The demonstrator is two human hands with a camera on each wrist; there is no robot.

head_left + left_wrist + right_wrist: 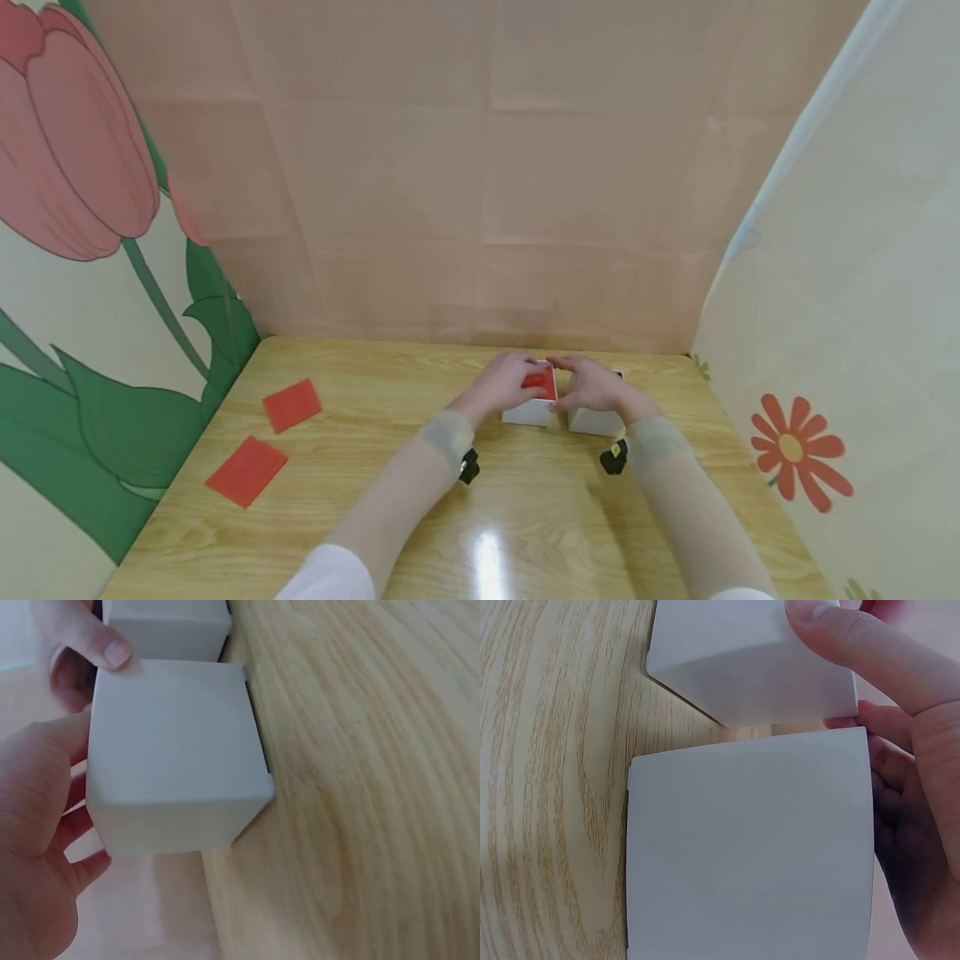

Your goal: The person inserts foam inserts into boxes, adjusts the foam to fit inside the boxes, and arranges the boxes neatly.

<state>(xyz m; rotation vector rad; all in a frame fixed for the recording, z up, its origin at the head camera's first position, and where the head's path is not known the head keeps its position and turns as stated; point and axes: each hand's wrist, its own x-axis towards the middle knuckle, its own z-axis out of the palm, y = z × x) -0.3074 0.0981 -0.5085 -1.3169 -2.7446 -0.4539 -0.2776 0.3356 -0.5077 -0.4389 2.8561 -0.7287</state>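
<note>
A white box [528, 413] with a red inside stands near the back of the table, its top uncovered. Over its opening, my left hand [504, 383] reaches in from the left, fingers spread and slightly bent above the red. Part of a darker red patch [534, 381] shows between these fingers. My right hand [596, 387] grips the same box at its right side, thumb [840, 626] on the front face and fingers at the far edge. Just right of it stands a second white box [594, 421], partly covered by the right hand.
Two red square sheets, one farther back [292, 406] and one nearer [247, 472], lie on the left of the wooden table [360, 375]. A pinkish-brown backdrop [420, 183] rises behind the table. Printed flower sheets flank both sides.
</note>
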